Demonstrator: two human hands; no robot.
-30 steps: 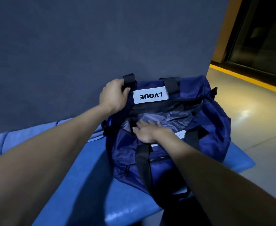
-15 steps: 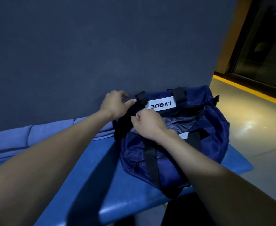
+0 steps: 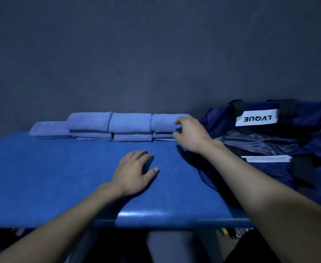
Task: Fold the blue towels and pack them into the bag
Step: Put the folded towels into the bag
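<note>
Soft light-blue folded towels [image 3: 129, 126] sit in a row at the back of the flat blue bench [image 3: 61, 177], touching the dark wall [image 3: 156, 44]. Most are stacked two high, and one low one lies at the left end. They look lined up there so they stay neat and leave the front of the bench free.

The dark navy cloth bag with black straps and a white label [image 3: 269, 137] lies on the right side of the bench, just beside the last stack. Its top is open and the shiny grey lining shows, so I think it is ready for towels to go in.

The right hand [image 3: 192, 135] is at the end of the right-most stack. Its fingers [image 3: 178, 122] are curved and spread around the towel's end, but they are not closed on it yet. I think it is about to take that stack, because it is closest to the bag.

The left hand [image 3: 135, 171] rests flat on the bench with its fingers loose and holding nothing.

There is plenty of bare bench in front of the towels. The path from the stack to the bag is short. The front bench edge is close to the person, and the bag hangs a little over it.
</note>
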